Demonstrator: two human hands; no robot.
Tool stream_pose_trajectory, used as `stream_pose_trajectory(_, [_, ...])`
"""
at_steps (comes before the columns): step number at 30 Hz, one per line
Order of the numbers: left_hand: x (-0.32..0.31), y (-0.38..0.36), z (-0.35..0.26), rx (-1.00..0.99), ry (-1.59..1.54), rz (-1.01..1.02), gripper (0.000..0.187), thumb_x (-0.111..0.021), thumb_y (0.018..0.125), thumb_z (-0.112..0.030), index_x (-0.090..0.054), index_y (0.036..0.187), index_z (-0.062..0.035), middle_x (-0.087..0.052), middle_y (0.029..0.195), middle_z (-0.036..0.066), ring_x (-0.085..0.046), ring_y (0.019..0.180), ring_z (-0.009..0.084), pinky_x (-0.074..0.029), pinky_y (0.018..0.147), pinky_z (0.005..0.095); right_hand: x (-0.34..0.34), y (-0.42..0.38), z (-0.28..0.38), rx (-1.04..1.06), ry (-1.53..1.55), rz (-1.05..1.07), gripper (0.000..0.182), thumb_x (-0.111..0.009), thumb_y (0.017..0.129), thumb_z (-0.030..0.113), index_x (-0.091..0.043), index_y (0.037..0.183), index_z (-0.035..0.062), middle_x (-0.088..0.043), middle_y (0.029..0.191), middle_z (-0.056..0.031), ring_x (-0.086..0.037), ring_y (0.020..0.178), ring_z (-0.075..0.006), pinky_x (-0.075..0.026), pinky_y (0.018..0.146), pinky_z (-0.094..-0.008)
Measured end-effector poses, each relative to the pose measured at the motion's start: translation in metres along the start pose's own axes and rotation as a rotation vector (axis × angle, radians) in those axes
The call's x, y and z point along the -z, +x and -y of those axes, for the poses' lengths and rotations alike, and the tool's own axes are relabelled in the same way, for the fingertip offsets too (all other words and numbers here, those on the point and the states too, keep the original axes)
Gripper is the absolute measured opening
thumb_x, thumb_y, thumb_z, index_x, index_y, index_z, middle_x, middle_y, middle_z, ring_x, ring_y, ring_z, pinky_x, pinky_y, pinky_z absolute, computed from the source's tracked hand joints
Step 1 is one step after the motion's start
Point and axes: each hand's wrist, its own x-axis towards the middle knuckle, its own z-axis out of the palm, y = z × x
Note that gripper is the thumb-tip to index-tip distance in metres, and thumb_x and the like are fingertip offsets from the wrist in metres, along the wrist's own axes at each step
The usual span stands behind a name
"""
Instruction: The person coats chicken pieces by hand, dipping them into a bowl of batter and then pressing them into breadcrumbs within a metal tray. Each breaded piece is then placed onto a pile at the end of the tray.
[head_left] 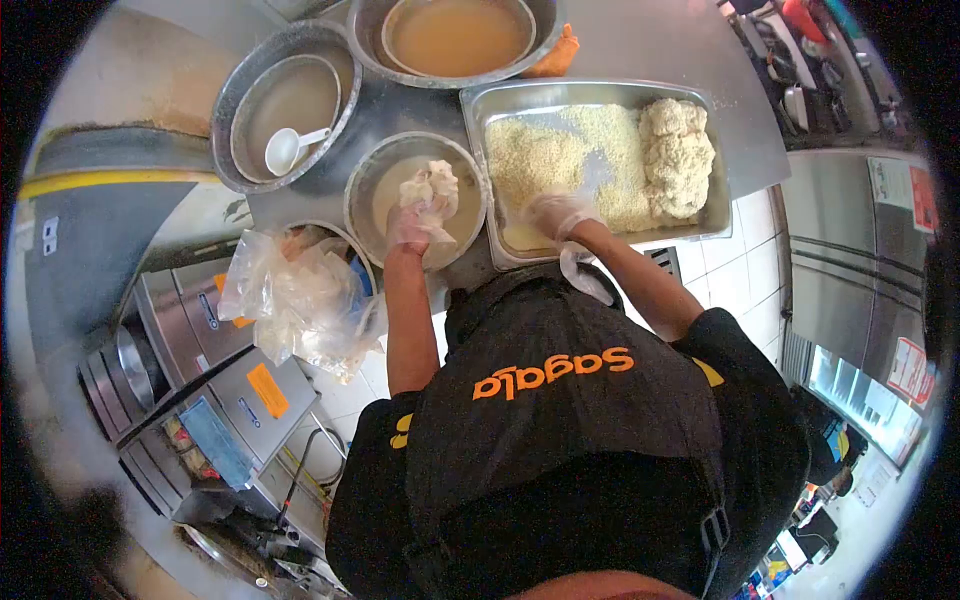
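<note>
My left hand (408, 228), in a clear plastic glove, is closed around a pale, wet piece of raw meat (430, 188). It holds the piece over a round metal bowl (352, 205) of cloudy, pale liquid. To the right, my gloved right hand (558, 215) reaches into the near left part of a rectangular steel tray (605, 240), among pale yellow crumbs (535, 155). Its fingers are smeared and partly lost in the crumbs. Several crumb-coated pieces (678, 160) lie stacked along the tray's right side.
Behind stand a large basin (222, 120) with a white scoop (284, 150) and another basin (550, 40) of brownish liquid. An orange cloth (556, 55) lies beside that one. Crumpled clear plastic bags (290, 290) hang over a container at the near left. Steel drawers (250, 400) are below left.
</note>
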Motion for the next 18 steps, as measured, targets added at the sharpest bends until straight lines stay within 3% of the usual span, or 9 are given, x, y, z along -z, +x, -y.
stream_pose_trajectory(2, [-0.003,-0.004,-0.011,0.12,-0.266,-0.046,0.03,-0.05,0.078,-0.009,-0.053,0.107,-0.0059,-0.057,0.1,0.009,-0.056,0.088,0.0218,-0.048,0.072,0.0333,0.027,-0.03,0.008,-0.24,0.167,-0.062,0.04,-0.044,0.082,0.034,-0.059,0.092,-0.0016,-0.061,0.094,-0.0166,-0.058,0.086,-0.0294,-0.043,0.078,-0.0371])
stream_pose_trajectory(6, [-0.006,-0.004,-0.012,0.403,-0.985,-0.135,0.027,-0.048,0.08,-0.007,-0.053,0.107,-0.0041,-0.057,0.097,0.009,-0.057,0.086,0.0216,-0.05,0.069,0.0326,0.002,-0.028,0.0,-0.104,0.412,-0.063,0.05,-0.046,0.082,0.043,-0.058,0.097,-0.0026,-0.06,0.095,-0.018,-0.058,0.086,-0.0268,-0.043,0.078,-0.0354])
stream_pose_trajectory(8, [-0.011,-0.001,-0.009,0.254,-0.752,-0.096,0.028,-0.048,0.081,-0.006,-0.052,0.108,-0.0032,-0.056,0.098,0.01,-0.057,0.085,0.0225,-0.05,0.069,0.0344,-0.041,0.02,-0.007,-0.128,0.49,-0.025,0.049,-0.048,0.08,0.043,-0.058,0.1,-0.0009,-0.061,0.095,-0.0176,-0.058,0.087,-0.0253,-0.043,0.078,-0.0343])
stream_pose_trajectory(10, [-0.013,-0.005,-0.034,0.175,-0.263,-0.002,0.029,-0.05,0.081,-0.006,-0.051,0.11,-0.0027,-0.055,0.1,0.01,-0.056,0.085,0.023,-0.05,0.069,0.0355,-0.02,0.023,0.016,-0.216,0.979,0.087,0.05,-0.048,0.081,0.043,-0.053,0.109,0.0023,-0.058,0.101,-0.0176,-0.056,0.089,-0.0239,-0.042,0.079,-0.0341])
stream_pose_trajectory(11, [-0.014,-0.019,-0.082,0.174,0.109,0.069,0.03,-0.051,0.081,-0.007,-0.05,0.11,-0.0027,-0.055,0.1,0.01,-0.056,0.085,0.0231,-0.05,0.07,0.0357,-0.012,0.021,0.023,-0.257,1.222,0.146,0.051,-0.048,0.081,0.042,-0.051,0.114,0.0039,-0.057,0.104,-0.0176,-0.055,0.091,-0.0232,-0.041,0.08,-0.0341])
stream_pose_trajectory(12, [-0.014,-0.026,-0.108,0.168,0.479,0.137,0.031,-0.052,0.081,-0.008,-0.05,0.111,-0.0026,-0.054,0.101,0.01,-0.056,0.085,0.0232,-0.05,0.071,0.0359,-0.016,0.025,0.018,-0.071,1.054,0.041,0.051,-0.048,0.081,0.041,-0.047,0.118,0.0051,-0.055,0.108,-0.0172,-0.054,0.093,-0.0224,-0.041,0.08,-0.0334])
stream_pose_trajectory(13, [-0.012,-0.019,-0.09,0.223,0.156,0.121,0.031,-0.053,0.081,-0.009,-0.05,0.111,-0.0024,-0.054,0.102,0.01,-0.056,0.086,0.0225,-0.05,0.072,0.0352,-0.021,0.031,0.01,0.11,0.878,-0.063,0.053,-0.049,0.081,0.04,-0.044,0.121,0.0062,-0.053,0.111,-0.0167,-0.053,0.095,-0.0217,-0.041,0.081,-0.0328])
stream_pose_trajectory(16, [-0.006,-0.001,-0.03,0.329,-0.609,0.075,0.033,-0.055,0.081,-0.011,-0.049,0.112,-0.0019,-0.054,0.105,0.009,-0.055,0.089,0.0211,-0.048,0.077,0.0338,-0.003,0.023,0.001,0.178,0.902,-0.014,0.054,-0.05,0.082,0.031,-0.034,0.129,0.0083,-0.048,0.12,-0.0153,-0.05,0.101,-0.0203,-0.04,0.083,-0.0311])
stream_pose_trajectory(18, [-0.004,-0.008,-0.031,0.306,-0.645,0.063,0.033,-0.054,0.082,-0.012,-0.048,0.113,-0.0018,-0.053,0.107,0.009,-0.053,0.093,0.0212,-0.046,0.08,0.034,0.054,-0.001,0.037,-0.419,1.457,-0.007,0.051,-0.054,0.08,0.029,-0.041,0.125,0.0086,-0.049,0.12,-0.0133,-0.048,0.104,-0.0188,-0.04,0.086,-0.0306])
